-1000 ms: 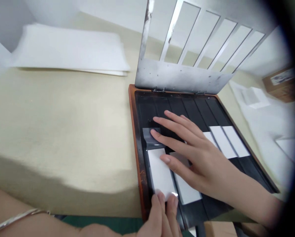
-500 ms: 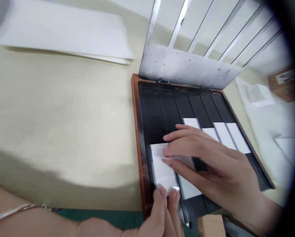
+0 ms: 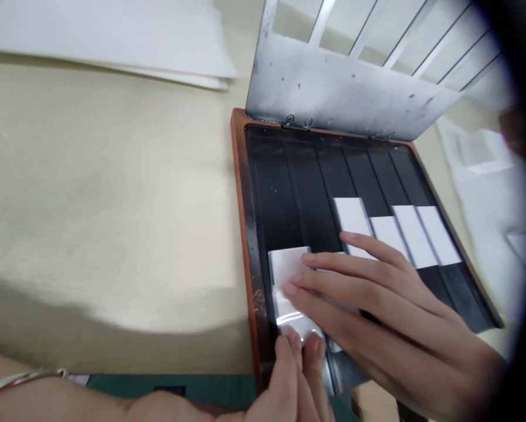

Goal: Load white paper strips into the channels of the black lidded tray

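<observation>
A black grooved tray (image 3: 289, 193) with an orange-brown rim lies on the beige table, its hinged metal slotted lid (image 3: 342, 88) raised at the back. My right hand (image 3: 377, 316) lies flat, fingers stretched out, on white rectangular cards in the left channels, fingertips on the leftmost card (image 3: 287, 275). My left hand (image 3: 298, 375) presses its closed fingertips on the near end of that same card at the tray's front edge. Several more white cards (image 3: 394, 231) sit in the right channels.
A stack of white paper sheets (image 3: 113, 35) lies at the back left of the beige table (image 3: 113, 205). White sheets and pieces lie to the right of the tray (image 3: 487, 176). A thin bracelet (image 3: 20, 381) is on my left wrist.
My right hand slid back toward me along the cards, uncovering a further white card in the middle channel. The grey film piece at the top of the leftmost card is gone from view. My view tilted down.
</observation>
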Demonstrator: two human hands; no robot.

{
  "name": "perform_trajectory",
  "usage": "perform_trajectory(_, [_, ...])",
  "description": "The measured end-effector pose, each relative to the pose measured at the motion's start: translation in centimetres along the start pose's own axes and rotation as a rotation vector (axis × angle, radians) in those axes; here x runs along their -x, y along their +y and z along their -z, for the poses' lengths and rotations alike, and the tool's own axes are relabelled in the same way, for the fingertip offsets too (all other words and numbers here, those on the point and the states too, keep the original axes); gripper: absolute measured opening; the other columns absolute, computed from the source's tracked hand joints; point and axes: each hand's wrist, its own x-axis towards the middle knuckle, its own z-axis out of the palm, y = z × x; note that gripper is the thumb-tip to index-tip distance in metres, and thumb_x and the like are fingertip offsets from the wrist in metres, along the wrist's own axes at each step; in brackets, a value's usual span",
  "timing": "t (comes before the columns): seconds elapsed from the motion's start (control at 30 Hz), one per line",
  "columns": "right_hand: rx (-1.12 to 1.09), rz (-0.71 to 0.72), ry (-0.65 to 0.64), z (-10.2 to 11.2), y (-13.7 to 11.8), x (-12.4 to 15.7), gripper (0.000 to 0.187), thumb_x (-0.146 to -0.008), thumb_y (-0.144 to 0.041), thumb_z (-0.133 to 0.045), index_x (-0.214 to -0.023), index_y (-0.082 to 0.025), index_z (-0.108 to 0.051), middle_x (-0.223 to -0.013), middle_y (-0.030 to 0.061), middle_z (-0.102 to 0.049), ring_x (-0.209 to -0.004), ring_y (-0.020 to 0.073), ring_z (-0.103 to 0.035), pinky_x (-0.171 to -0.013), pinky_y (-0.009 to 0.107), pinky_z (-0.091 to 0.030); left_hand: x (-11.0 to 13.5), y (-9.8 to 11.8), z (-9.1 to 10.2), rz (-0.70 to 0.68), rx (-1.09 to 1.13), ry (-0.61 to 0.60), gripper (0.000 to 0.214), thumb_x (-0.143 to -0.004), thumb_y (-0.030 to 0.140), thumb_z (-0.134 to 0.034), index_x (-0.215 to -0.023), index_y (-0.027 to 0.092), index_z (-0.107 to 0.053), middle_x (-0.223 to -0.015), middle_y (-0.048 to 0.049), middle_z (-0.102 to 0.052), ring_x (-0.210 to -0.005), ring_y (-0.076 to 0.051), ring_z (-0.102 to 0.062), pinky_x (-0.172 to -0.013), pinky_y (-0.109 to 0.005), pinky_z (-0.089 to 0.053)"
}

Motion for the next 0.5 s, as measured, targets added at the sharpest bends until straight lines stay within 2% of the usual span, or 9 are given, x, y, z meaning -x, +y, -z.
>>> perform_trajectory(0.07, [-0.025,0.0,-0.017,0.0,0.0,0.1,0.028,-0.091,-0.013,-0.047,-0.107,-0.022,-0.068,-0.102,0.0014,-0.071,-0.106,0.0205,-0.065,-0.11,0.043,-0.042,1.6,0.2,-0.9,0.32,0.387,0.002,0.031,-0.086,0.011,-0.042,-0.11,0.012,-0.061,-0.095,0.003,-0.072,-0.067,-0.005,-0.067,-0.066,-0.009,-0.055])
perform_trajectory(0.13, [-0.035,0.005,-0.04,0.1,0.0,0.1,0.029,-0.092,-0.015,-0.046,-0.109,-0.022,-0.068,-0.105,0.002,-0.071,-0.107,0.0219,-0.064,-0.109,0.044,-0.044,2.8,0.3,-1.4,0.618,0.813,-0.005,0.027,-0.088,0.02,-0.046,-0.109,0.013,-0.061,-0.105,-0.0002,-0.07,-0.08,-0.011,-0.068,-0.079,-0.02,-0.059])
perform_trajectory(0.2, [-0.049,0.004,-0.049,0.2,-0.1,0.1,0.029,-0.093,-0.016,-0.044,-0.11,-0.022,-0.067,-0.106,0.0023,-0.071,-0.108,0.0219,-0.064,-0.106,0.042,-0.047,3.3,0.0,-1.1,0.81,1.173,-0.063,0.02,-0.087,0.024,-0.052,-0.101,0.015,-0.063,-0.103,0.001,-0.07,-0.088,-0.013,-0.067,-0.091,-0.028,-0.056])
perform_trajectory(0.3, [-0.068,-0.023,-0.045,0.2,-0.3,0.1,0.03,-0.093,-0.014,-0.044,-0.11,-0.021,-0.067,-0.105,0.0022,-0.071,-0.109,0.0205,-0.064,-0.105,0.038,-0.049,3.2,-0.8,0.0,0.907,1.5,-0.19,0.013,-0.088,0.024,-0.052,-0.092,0.018,-0.062,-0.097,0.0041,-0.069,-0.087,-0.01,-0.065,-0.098,-0.027,-0.052])
perform_trajectory(0.43, [-0.077,-0.06,-0.044,0.0,-0.6,0.0,0.03,-0.094,-0.015,-0.042,-0.11,-0.02,-0.067,-0.104,0.003,-0.071,-0.107,0.02,-0.065,-0.103,0.037,-0.05,3.4,-1.7,0.6,0.881,1.615,-0.21,0.008,-0.089,0.025,-0.056,-0.093,0.019,-0.061,-0.103,0.0049,-0.066,-0.087,-0.009,-0.062,-0.088,-0.022,-0.056])
perform_trajectory(0.5, [-0.072,-0.075,-0.038,-0.1,-0.8,-0.1,0.031,-0.094,-0.016,-0.041,-0.109,-0.021,-0.067,-0.103,0.0025,-0.072,-0.106,0.0203,-0.065,-0.101,0.036,-0.051,4.0,-2.1,0.1,0.848,1.648,-0.194,0.011,-0.089,0.025,-0.06,-0.096,0.018,-0.061,-0.106,0.0011,-0.064,-0.091,-0.012,-0.061,-0.082,-0.026,-0.057])
